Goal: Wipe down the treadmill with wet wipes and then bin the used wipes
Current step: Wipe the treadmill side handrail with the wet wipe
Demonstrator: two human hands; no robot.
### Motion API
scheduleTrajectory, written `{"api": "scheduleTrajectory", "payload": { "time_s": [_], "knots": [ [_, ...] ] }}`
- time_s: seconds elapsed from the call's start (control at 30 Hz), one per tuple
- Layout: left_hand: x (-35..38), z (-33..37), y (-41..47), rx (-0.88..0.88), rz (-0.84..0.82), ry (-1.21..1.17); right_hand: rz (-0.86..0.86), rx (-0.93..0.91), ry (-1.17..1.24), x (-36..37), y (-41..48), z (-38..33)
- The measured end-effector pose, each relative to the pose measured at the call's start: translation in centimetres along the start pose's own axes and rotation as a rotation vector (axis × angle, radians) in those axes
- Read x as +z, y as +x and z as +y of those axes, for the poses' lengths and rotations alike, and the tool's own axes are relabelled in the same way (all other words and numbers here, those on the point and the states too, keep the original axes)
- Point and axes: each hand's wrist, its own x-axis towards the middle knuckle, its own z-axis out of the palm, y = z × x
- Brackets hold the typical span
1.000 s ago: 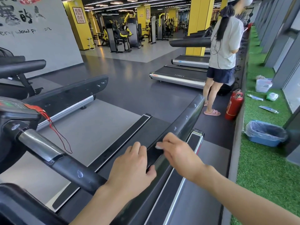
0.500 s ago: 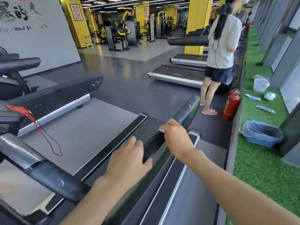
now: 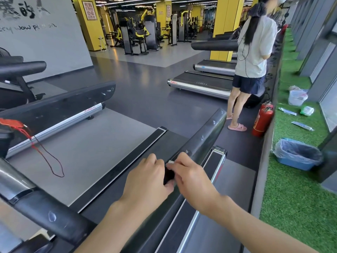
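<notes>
Now | wipe (image 3: 171, 161) pinched under right hand (image 3: 192, 178) fingers (image 3: 179, 161) | on treadmill rail (image 3: 206, 136)

Treadmill belt (image 3: 91, 152) runs away from the wearer, centre-left. Side rail (image 3: 202, 139) lies along its right edge, slanting up and away. Both hands sit on the rail's near part: left hand (image 3: 145, 181) on the belt side, right hand (image 3: 193, 179) just beside it, with the wet wipe (image 3: 171, 161) between its fingertips and the rail top. Front handlebar (image 3: 45, 212) crosses the lower left. Safety cord (image 3: 49, 157) hangs at far left, over the belt. Second treadmill (image 3: 63, 106) lies parallel on the left. Past the rail's far end a fire extinguisher (image 3: 262, 119) stands on the floor, a person (image 3: 255, 52) just left of it, further treadmills (image 3: 200, 83) behind. Turf strip (image 3: 291, 198) runs along the right; lined bin (image 3: 297, 156) on it, plastic bag (image 3: 297, 96) farther back.
</notes>
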Motion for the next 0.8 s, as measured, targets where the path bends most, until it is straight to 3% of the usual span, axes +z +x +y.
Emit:
{"api": "scheduleTrajectory", "payload": {
  "time_s": [0.07,0.2,0.37,0.43,0.53,0.7,0.8],
  "knots": [
    [0.0,0.1,0.3,-0.020,-0.014,0.007,-0.049,-0.040,-0.028,-0.7,1.0,1.6],
    [-0.1,0.3,0.4,-0.026,-0.026,0.024,0.079,0.292,-0.170,-0.8,4.7,5.8],
    [-0.2,0.1,0.7,-0.031,-0.025,0.036,-0.169,-0.079,-0.079,-0.6,3.1,1.9],
    [-0.2,0.0,0.7,-0.027,-0.040,0.028,-0.150,-0.032,-0.109,-1.4,3.9,4.5],
    [-0.4,0.0,0.6,-0.020,-0.046,0.022,0.029,0.234,-0.182,-1.3,5.8,7.9],
    [-0.3,0.2,1.4,0.002,-0.050,0.012,-0.075,-0.052,-0.037,-0.3,2.5,3.2],
    [0.2,0.6,2.3,0.031,-0.047,-0.024,0.025,0.004,-0.009,-1.2,3.3,6.4]
  ]
}}
